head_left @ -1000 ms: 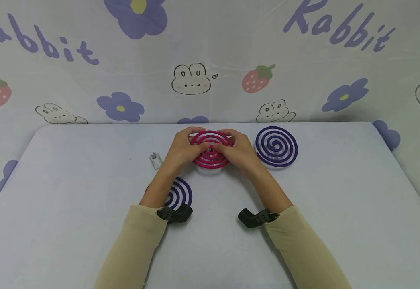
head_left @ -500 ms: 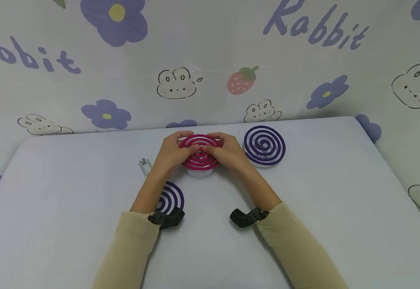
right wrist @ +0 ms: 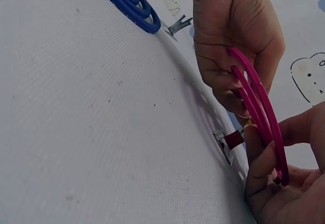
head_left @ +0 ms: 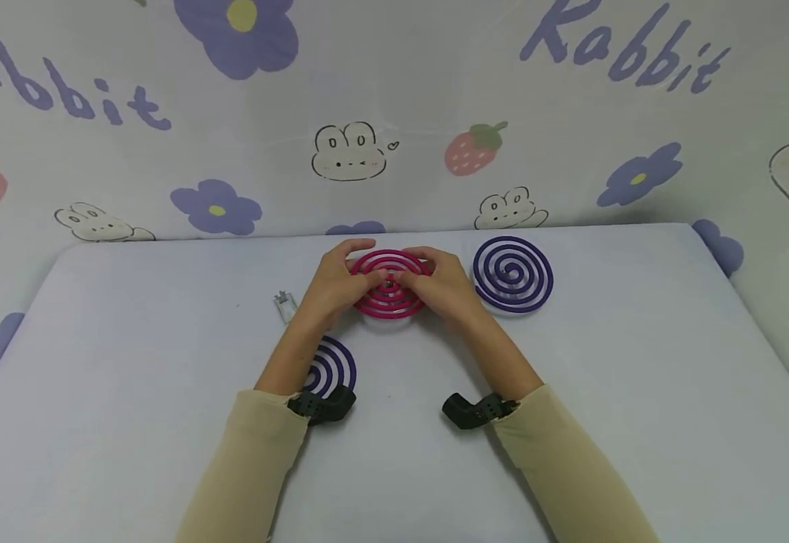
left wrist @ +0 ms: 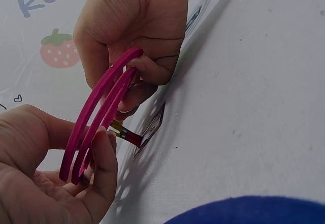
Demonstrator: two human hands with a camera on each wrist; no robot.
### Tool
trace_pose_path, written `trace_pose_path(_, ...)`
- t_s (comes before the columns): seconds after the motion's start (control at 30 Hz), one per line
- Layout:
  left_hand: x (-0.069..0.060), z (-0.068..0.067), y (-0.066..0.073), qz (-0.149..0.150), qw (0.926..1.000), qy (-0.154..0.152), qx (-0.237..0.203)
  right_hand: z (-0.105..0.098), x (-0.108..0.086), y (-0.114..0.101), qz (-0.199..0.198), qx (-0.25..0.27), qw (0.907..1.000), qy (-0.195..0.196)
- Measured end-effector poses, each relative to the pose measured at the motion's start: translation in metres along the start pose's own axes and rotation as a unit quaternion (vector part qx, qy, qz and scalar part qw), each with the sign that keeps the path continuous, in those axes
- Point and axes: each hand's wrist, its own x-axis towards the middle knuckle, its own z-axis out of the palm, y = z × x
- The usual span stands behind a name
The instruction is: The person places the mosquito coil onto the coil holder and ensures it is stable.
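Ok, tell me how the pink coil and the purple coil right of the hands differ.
Colour: the pink coil is bright pink; the purple coil is dark purple.
Hold: the left hand and right hand both grip the pink coil; neither holds the purple coil.
Shared: both are round, with gaps between their turns.

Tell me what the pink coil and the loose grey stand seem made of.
Pink coil: matte, opaque, evenly coloured; perhaps plastic or pressed powder. Loose grey stand: probably sheet metal, seemingly faintly shiny, with thin forked prongs.
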Motion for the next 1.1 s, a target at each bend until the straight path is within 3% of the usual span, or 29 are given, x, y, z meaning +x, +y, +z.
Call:
trace_pose_path(0.43,0.0029,0.0011,0.0025,-0.003,1.0000,0.008,0.002,-0.0022,0.0028,-0.0026,0.013,-0.006,0.9999,0.000)
trace_pose_path(0.73,-0.0045,0.0036,-0.0005,-0.007,0.9996,0.001,0.025,-0.0047,-0.0021,0.0012,0.010,-0.012,0.9998,-0.013)
trace_pose_path(0.9,-0.0048,0.0009,0.0005,-0.008,0.9996,-0.014,0.022,-0.0054,-0.0032,-0.0001,-0.029,-0.073,0.9969,0.004)
trace_pose_path(1.1,-0.0039,-0.0003,0.0023,0.003,0.9994,-0.022,0.028,-0.0074,-0.0053,-0.0049,-0.062,-0.156,0.9853,0.030)
